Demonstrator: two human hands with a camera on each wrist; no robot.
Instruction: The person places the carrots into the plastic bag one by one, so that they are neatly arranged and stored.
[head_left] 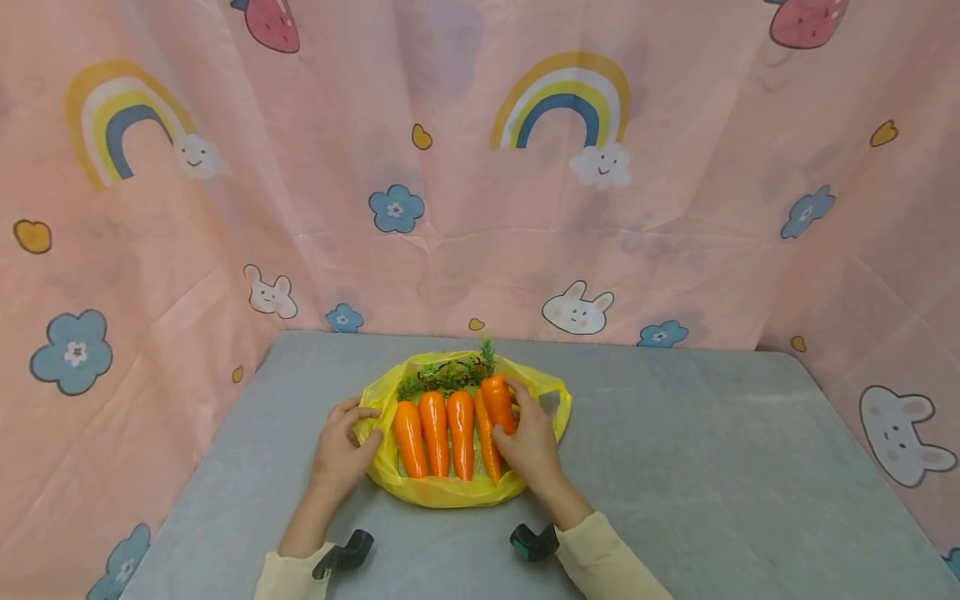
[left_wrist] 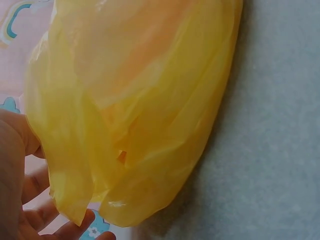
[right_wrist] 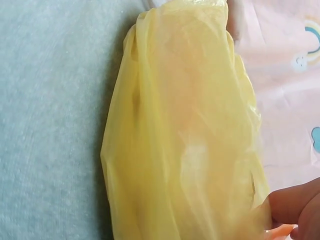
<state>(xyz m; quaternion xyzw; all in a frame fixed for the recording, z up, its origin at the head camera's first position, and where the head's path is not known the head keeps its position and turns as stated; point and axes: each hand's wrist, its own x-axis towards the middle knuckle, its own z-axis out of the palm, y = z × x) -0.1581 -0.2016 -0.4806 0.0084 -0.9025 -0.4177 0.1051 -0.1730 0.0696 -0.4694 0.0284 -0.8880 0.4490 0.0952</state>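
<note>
A yellow plastic bag (head_left: 442, 497) lies spread open on the table, with several orange carrots (head_left: 462, 433) side by side in it, their green leafy tops toward the back. My left hand (head_left: 341, 450) holds the bag's left rim between thumb and fingers. At the bag's right side, my right hand (head_left: 534, 446) grips a carrot (head_left: 497, 396) that overlaps the rightmost one lying there. Both wrist views show mostly the outside of the bag (left_wrist: 160, 165), with the left fingers (left_wrist: 40, 212) at its edge and the right fingers (right_wrist: 290, 202) partly in sight.
The grey table (head_left: 697, 450) extends to both sides of the bag. A pink patterned curtain (head_left: 450, 275) hangs behind the table and along its sides. Dark devices (head_left: 534, 542) are worn at the wrists, near the cream sleeves (head_left: 607, 554).
</note>
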